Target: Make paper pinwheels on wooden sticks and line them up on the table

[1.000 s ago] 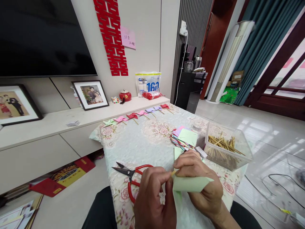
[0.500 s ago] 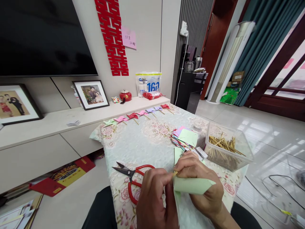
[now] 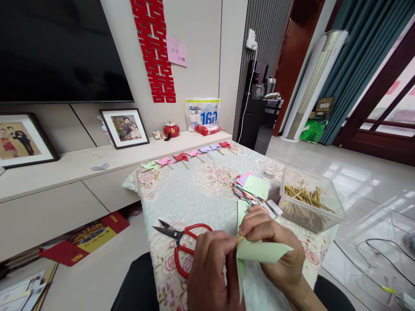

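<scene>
In the head view, a pale green paper pinwheel [image 3: 264,252] with curled blades is held low over the table in front of me. My right hand [image 3: 275,246] is closed around it, fingertips pinched at its middle. My left hand [image 3: 212,268] is closed too, its thumb and forefinger pinching a small wooden stick [image 3: 240,239] against the paper. Most of the stick is hidden by my fingers. Red-handled scissors [image 3: 178,236] lie with blades apart just left of my left hand.
Finished pinwheels [image 3: 180,158] lie in a row along the far table edge. Beyond my right hand sit a stack of coloured paper squares [image 3: 256,185], a small white box [image 3: 274,208] and a see-through plastic bin [image 3: 335,211] of wooden sticks [image 3: 306,196]. The tablecloth [image 3: 181,194] is floral.
Both hands keep their grip with only a slight shift. A little more of the stick shows between my fingertips, and the lower green blade hangs slightly differently.
</scene>
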`<move>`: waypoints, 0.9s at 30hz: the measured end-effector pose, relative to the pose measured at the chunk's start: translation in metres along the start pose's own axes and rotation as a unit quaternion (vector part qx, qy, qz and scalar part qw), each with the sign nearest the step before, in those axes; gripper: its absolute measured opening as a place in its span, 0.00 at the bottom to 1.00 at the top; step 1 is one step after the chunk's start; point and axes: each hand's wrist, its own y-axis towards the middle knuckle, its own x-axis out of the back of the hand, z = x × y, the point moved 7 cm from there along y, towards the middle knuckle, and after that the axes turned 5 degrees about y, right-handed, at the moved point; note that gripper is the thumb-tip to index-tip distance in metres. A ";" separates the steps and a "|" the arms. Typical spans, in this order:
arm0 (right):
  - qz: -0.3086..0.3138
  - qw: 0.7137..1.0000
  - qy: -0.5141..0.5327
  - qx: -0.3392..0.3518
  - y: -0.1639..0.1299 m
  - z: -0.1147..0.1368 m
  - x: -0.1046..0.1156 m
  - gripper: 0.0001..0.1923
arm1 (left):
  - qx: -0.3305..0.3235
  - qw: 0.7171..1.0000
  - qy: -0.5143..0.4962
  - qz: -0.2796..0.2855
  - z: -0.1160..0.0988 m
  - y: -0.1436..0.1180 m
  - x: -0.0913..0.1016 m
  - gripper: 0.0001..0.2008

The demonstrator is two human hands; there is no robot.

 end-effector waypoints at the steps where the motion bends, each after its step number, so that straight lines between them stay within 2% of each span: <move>1: 0.001 1.000 -0.001 0.000 0.000 0.000 0.000 0.08 | 0.000 1.000 0.001 -0.003 0.000 0.000 0.000 0.12; 10: 0.022 0.998 -0.016 -0.061 -0.008 -0.015 0.003 0.15 | 0.035 0.999 -0.030 0.025 0.012 -0.003 -0.008 0.11; 14: 0.034 0.995 -0.028 -0.090 -0.011 -0.024 0.004 0.19 | 0.082 0.990 -0.087 0.073 0.024 -0.003 -0.015 0.11; 18: 0.043 0.991 -0.020 -0.124 -0.016 -0.036 0.007 0.19 | 0.159 0.967 -0.139 0.145 0.036 -0.003 -0.021 0.13; 22: 0.078 0.971 0.001 -0.228 -0.024 -0.056 0.006 0.13 | 0.253 0.933 -0.144 0.210 0.047 -0.010 -0.025 0.16; 27: 0.118 0.934 0.030 -0.335 -0.030 -0.069 0.000 0.11 | 0.320 0.901 -0.181 0.231 0.057 -0.018 -0.031 0.11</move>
